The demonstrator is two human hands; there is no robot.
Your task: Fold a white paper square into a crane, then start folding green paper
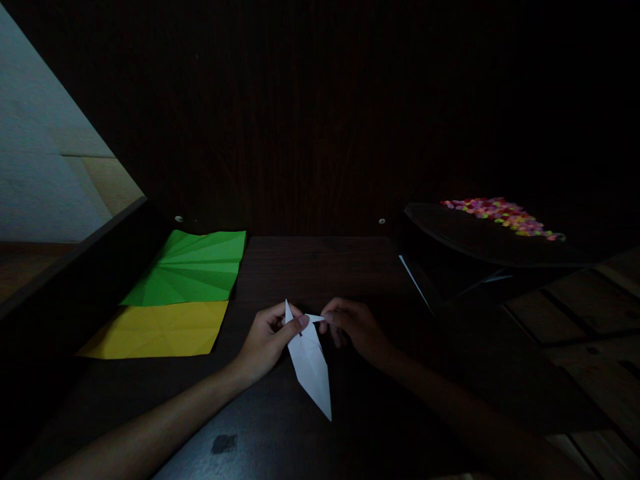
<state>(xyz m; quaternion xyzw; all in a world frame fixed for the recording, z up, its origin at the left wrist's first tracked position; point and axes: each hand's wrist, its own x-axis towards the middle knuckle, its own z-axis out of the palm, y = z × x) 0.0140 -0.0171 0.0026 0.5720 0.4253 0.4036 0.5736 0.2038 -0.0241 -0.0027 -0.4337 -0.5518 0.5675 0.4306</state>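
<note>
A folded piece of white paper, long and pointed like an origami figure, is held between both hands over the dark table. My left hand grips its upper left part, thumb pressed on top near a narrow point that sticks up. With thumb and fingertips, my right hand pinches a thin white point jutting out to the right. The wide lower part of the paper slants down toward me, its tip free. Behind the paper, some fingers of the left hand are hidden.
A creased green sheet lies at the left, overlapping a creased yellow sheet. The dark wooden table meets an upright panel at the back. On a dark shelf at right rests a string of pink and yellow flowers.
</note>
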